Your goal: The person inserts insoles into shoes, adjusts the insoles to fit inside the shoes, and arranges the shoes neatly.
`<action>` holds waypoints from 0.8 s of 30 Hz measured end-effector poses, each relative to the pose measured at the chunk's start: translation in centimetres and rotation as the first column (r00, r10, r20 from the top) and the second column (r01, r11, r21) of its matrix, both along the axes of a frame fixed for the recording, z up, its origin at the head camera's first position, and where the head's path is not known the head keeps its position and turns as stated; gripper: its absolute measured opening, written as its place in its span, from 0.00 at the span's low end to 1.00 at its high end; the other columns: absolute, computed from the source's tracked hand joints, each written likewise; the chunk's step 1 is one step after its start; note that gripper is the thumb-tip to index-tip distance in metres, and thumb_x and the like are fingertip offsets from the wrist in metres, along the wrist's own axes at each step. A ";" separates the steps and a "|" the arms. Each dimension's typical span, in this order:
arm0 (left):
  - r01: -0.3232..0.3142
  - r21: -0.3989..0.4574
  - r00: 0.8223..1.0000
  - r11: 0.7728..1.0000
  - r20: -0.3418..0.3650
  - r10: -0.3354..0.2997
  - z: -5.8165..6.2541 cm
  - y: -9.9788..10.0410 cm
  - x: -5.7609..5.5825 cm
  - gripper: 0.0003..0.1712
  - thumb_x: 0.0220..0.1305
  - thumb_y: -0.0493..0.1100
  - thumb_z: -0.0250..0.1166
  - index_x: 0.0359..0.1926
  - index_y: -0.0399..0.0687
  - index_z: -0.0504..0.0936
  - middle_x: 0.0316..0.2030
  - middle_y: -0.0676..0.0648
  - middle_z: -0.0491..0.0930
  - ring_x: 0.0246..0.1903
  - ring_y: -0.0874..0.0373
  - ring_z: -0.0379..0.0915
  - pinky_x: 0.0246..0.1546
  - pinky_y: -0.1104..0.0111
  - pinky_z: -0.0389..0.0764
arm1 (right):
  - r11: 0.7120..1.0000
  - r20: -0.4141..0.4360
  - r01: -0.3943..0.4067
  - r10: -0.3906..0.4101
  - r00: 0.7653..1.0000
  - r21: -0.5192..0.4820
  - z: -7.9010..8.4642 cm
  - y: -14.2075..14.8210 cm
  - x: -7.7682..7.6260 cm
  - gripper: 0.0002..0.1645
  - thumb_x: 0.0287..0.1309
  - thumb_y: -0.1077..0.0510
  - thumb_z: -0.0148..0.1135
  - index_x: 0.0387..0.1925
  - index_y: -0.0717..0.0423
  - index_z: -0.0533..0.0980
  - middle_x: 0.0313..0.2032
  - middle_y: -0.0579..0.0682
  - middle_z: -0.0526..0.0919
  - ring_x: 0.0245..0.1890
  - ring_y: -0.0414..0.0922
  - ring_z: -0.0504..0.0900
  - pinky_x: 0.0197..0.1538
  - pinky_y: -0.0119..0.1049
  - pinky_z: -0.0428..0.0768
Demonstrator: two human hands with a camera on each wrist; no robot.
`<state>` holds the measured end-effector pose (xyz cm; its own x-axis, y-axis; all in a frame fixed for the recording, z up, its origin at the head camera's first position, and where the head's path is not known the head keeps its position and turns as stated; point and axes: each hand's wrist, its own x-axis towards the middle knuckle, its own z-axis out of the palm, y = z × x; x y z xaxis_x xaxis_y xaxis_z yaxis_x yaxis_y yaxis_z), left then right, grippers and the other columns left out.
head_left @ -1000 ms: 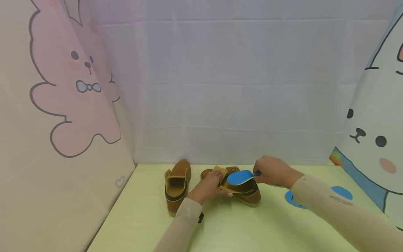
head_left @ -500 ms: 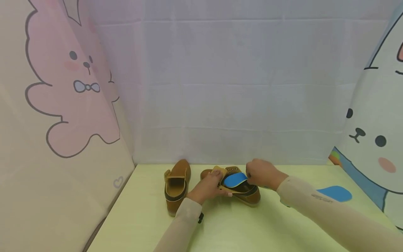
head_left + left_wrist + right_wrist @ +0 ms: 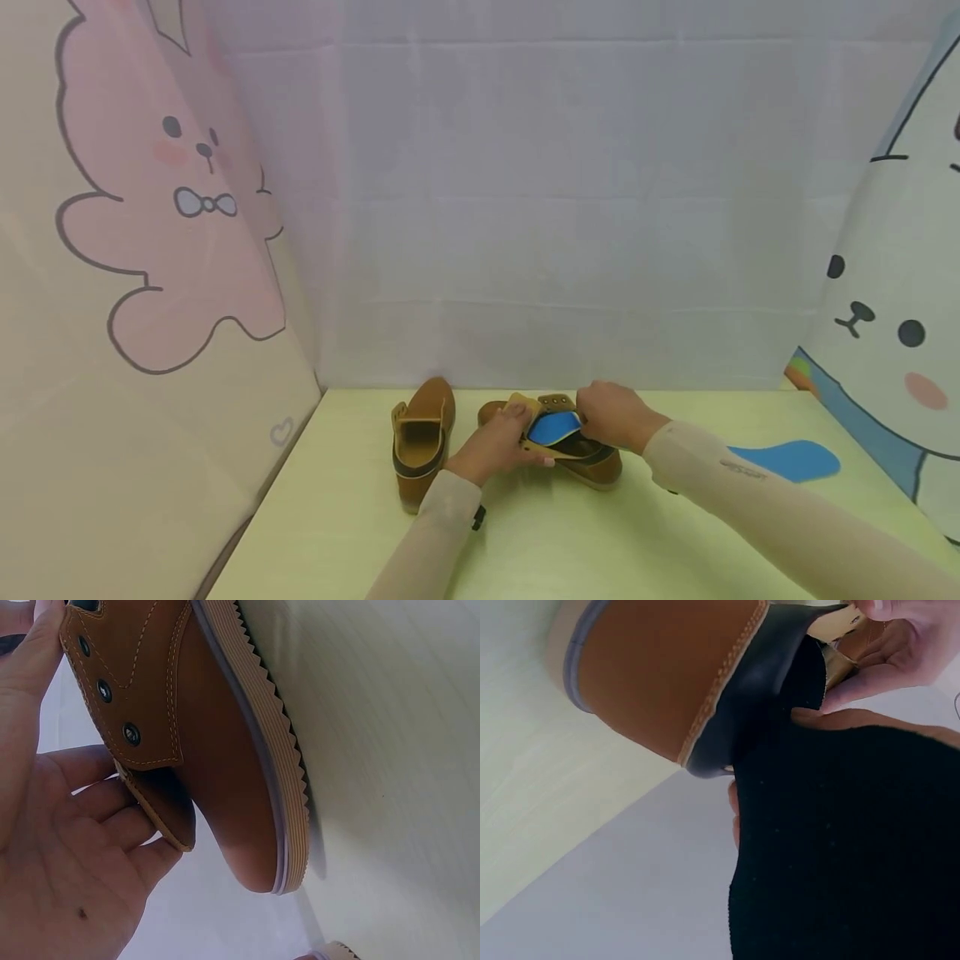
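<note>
A brown leather shoe lies at an angle on the table, its toe to the far left. My left hand holds its pulled-up tongue, with the fingers behind the tongue in the left wrist view and the thumb by the eyelet flap. My right hand pinches a blue insole, whose front end is inside the shoe opening. In the right wrist view the insole's black underside covers much of that hand, and its rear part sticks out over the dark heel collar.
A matching brown shoe stands to the left, toe towards the back wall. Another blue insole lies flat at the right, partly covered by the right sleeve. A white curtain hangs behind the table.
My right hand has moved left and slightly down, and the insole's front end has gone deeper into the shoe. The left hand has stayed on the tongue.
</note>
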<state>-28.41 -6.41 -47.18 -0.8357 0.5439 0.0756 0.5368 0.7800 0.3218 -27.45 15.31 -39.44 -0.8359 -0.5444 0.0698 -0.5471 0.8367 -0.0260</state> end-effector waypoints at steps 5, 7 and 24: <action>0.004 0.005 1.000 1.000 -0.009 -0.004 0.0 -0.1 -0.1 0.53 0.46 0.77 0.55 0.65 0.46 0.64 0.65 0.45 0.61 0.64 0.53 0.55 0.65 0.58 0.52 | 1.000 -0.029 -0.001 0.001 1.000 0.001 -0.5 -0.4 -0.4 0.09 0.45 0.61 0.65 0.20 0.51 0.72 0.19 0.42 0.70 0.22 0.41 0.68 0.23 0.35 0.71; 0.009 0.008 1.000 1.000 -0.012 -0.009 0.0 -0.1 -0.1 0.53 0.47 0.77 0.55 0.64 0.46 0.64 0.64 0.45 0.62 0.64 0.54 0.56 0.65 0.57 0.53 | 1.000 -0.037 -0.002 0.002 0.999 -0.005 -0.9 -0.6 -0.5 0.10 0.45 0.61 0.64 0.18 0.50 0.71 0.17 0.42 0.69 0.20 0.41 0.68 0.22 0.35 0.71; 0.009 0.003 1.000 1.000 -0.017 -0.009 -0.5 0.1 -0.2 0.51 0.47 0.77 0.55 0.61 0.45 0.66 0.62 0.45 0.64 0.62 0.53 0.59 0.64 0.56 0.55 | 0.999 -0.020 0.040 -0.040 0.999 -0.018 -2.5 -1.9 -0.7 0.15 0.49 0.62 0.64 0.13 0.48 0.70 0.12 0.41 0.67 0.14 0.39 0.66 0.19 0.33 0.68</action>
<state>-28.63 -6.35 -47.71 -0.8292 0.5514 0.0913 0.5493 0.7738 0.3153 -28.19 13.45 -41.90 -0.8552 -0.5093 0.0958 -0.5140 0.8573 -0.0303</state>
